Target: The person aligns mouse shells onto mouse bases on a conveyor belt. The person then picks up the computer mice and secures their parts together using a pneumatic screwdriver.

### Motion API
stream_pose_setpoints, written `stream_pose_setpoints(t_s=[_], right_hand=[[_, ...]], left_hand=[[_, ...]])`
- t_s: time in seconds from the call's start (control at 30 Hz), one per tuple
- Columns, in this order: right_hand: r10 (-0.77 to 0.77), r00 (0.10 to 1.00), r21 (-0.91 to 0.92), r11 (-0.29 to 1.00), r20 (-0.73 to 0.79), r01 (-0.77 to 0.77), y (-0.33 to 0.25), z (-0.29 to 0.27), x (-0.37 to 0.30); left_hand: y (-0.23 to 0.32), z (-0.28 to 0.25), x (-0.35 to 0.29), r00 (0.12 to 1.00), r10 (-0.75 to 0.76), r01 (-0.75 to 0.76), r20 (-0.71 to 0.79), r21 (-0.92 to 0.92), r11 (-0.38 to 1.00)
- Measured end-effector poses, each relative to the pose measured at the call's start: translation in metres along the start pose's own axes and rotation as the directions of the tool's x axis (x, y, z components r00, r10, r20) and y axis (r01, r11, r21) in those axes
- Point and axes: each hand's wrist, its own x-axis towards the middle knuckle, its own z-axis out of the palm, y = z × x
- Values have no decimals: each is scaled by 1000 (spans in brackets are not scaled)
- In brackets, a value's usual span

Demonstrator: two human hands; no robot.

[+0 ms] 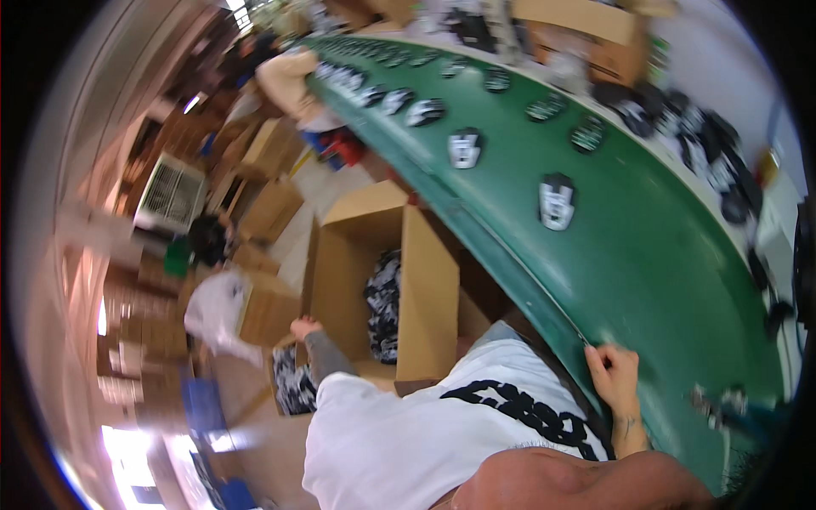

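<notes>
My left hand (307,327) is by the left rim of a tall open cardboard box (429,293). Its fingers are closed; whether they grip the rim or something small is hidden. Black and grey pieces (384,306) lie heaped inside that box. Just below the hand, a smaller box holds similar dark and white pieces (293,382). My right hand (614,372) rests at the near edge of a long green conveyor belt (671,280), fingers curled, thumb and forefinger close together; what they hold, if anything, does not show. The nearest belt item is a black-and-silver, mouse-shaped piece (557,202).
Rows of similar pieces (425,111) run up the belt. A person in a light top (293,85) stands at its far left side. Black parts (718,153) and a carton (586,51) line the far ledge. Cartons (268,221) and a white plastic bag (217,310) are on the left.
</notes>
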Motion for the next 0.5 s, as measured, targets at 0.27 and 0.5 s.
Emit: stream_pose_setpoints(t_s=[0.27, 0.5], right_hand=[[-83, 994, -38, 996, -68, 80, 12, 3, 2], [-97, 995, -54, 994, -6, 97, 3, 9, -4]], left_hand=[[-55, 18, -32, 739, -426, 608, 523, -789, 86], [-32, 30, -96, 935, -94, -30, 342, -187, -982]])
